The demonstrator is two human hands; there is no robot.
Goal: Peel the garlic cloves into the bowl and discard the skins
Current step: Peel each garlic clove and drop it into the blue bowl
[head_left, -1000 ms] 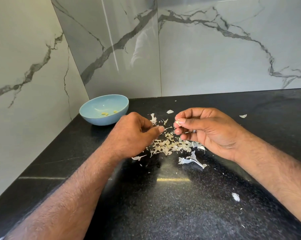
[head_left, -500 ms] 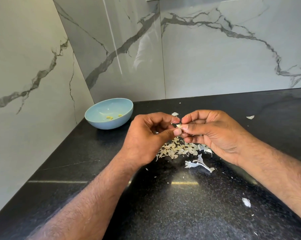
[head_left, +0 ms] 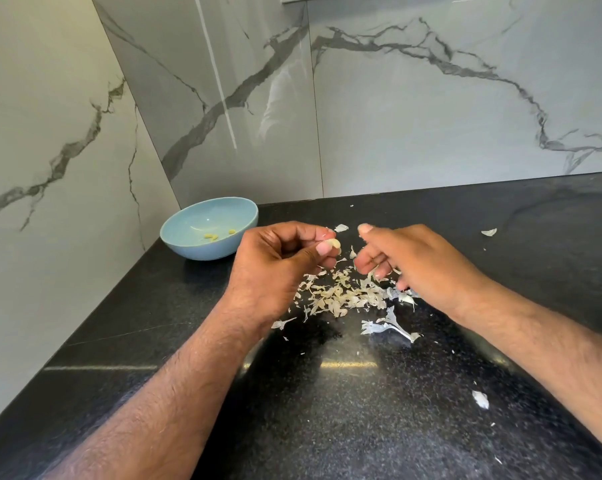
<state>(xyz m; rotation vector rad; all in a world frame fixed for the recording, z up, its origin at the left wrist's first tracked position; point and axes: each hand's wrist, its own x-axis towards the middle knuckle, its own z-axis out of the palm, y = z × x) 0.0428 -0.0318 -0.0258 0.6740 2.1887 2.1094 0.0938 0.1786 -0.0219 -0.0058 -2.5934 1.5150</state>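
A blue bowl is set at far left on the black counter, w/ a few peeled cloves inside. A pale garlic clove is pinched betw. thumb & fingertips of the left hand. Skins are heaped below & betw. both hands. The right hand is held apart, fingers loosely curled, nothing gripped.

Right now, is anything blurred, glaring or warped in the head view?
Head view: the right hand is motion-blurred; the left hand and its garlic clove are sharp; bright glare streaks lie on the black counter; wide-angle distortion bows the wall edges.
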